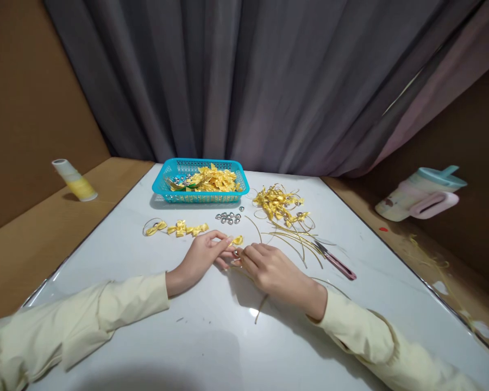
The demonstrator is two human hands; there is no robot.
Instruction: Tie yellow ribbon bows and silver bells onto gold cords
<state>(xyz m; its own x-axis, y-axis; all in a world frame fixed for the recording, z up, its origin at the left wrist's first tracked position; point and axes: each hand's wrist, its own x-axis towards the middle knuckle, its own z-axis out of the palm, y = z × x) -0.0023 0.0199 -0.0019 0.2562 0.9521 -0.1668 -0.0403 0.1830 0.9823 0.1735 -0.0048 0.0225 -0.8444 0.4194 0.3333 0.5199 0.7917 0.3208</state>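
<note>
My left hand pinches a small yellow ribbon bow between thumb and fingers. Close beside it, my right hand has its fingertips pressed together at the bow's lower side, where a small silver bell shows between the hands. A thin gold cord trails below the right hand and looks to run from its fingers; the exact grip is hidden. Beyond the hands sits a cluster of silver bells. Several yellow bows lie in a row past the left hand, with a loop of cord at their left end.
A blue basket holds yellow bows and silver pieces. Finished-looking bows on cords are heaped to its right. Loose gold cords and pink-handled snips lie right of my hands. A tumbler and a yellow-banded roll stand off the table's sides.
</note>
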